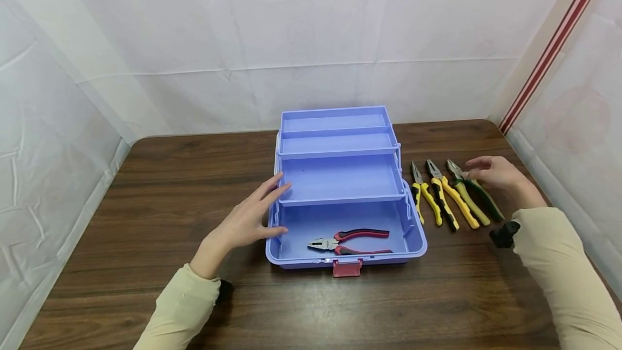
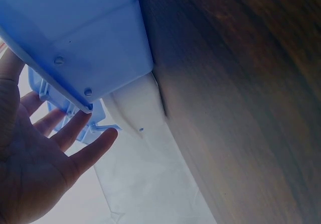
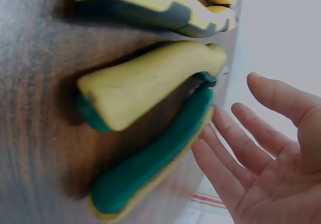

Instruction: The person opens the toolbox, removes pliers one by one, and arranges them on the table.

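Green-handled pliers (image 1: 478, 199) at three o'clock were approached by the right hand (image 1: 491, 172), fingers released; neighbouring yellow pliers (image 1: 449, 201) could be knocked aside.

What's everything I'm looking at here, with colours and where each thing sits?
toolbox: 1, lilac-blue with a pink latch, open at the table's middle, trays stepped back.
red pliers: 1, red and black handles, lying in the toolbox's bottom compartment.
yellow pliers: 2, yellow and black handles, side by side on the table right of the toolbox.
green pliers: 1, green and yellow handles, rightmost in that row.
table: 1, dark brown wood.
white sheeting: covers the walls behind and at both sides.
left hand: fingers straight, against the toolbox's left side.
right hand: fingers relaxed, at the green pliers' head.
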